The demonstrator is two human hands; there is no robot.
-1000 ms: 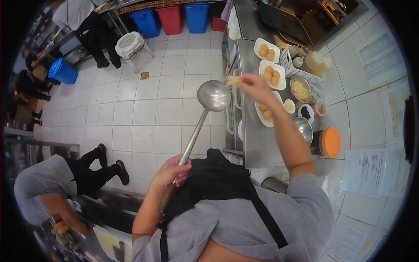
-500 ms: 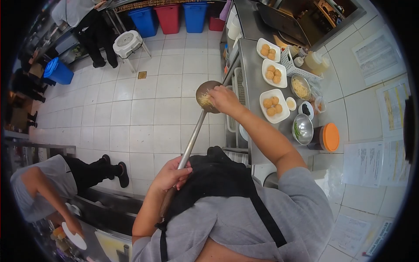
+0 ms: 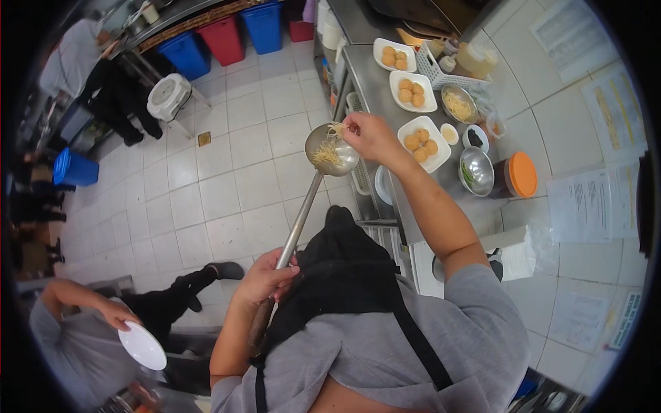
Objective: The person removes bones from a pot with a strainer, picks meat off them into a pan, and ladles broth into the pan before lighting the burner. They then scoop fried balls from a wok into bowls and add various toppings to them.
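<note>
A long metal ladle [image 3: 301, 220] with a wooden handle end slants up in front of my apron. My left hand [image 3: 267, 277] is closed around its handle. Pale yellow shreds [image 3: 326, 155] lie in the ladle's bowl. Over the bowl's rim, my right hand [image 3: 372, 140] pinches a tuft of the same shreds between its fingertips. Nearest to that hand on the steel counter is a square white dish [image 3: 438, 160] of golden-brown balls [image 3: 421, 143]. A steel bowl of pale yellow shreds [image 3: 457, 103] stands farther back.
Two more white dishes [image 3: 430, 105] of balls, a white basket [image 3: 430, 67] of bottles, a steel bowl [image 3: 482, 162] with something green, and an orange-lidded tub [image 3: 523, 174] stand on the counter. A co-worker [image 3: 89, 323] at lower left holds a white plate [image 3: 143, 345].
My right hand has risen slightly from the ladle's bowl, with shreds at its fingertips. My view has turned and shifted. The co-worker at lower left has moved with the white plate.
</note>
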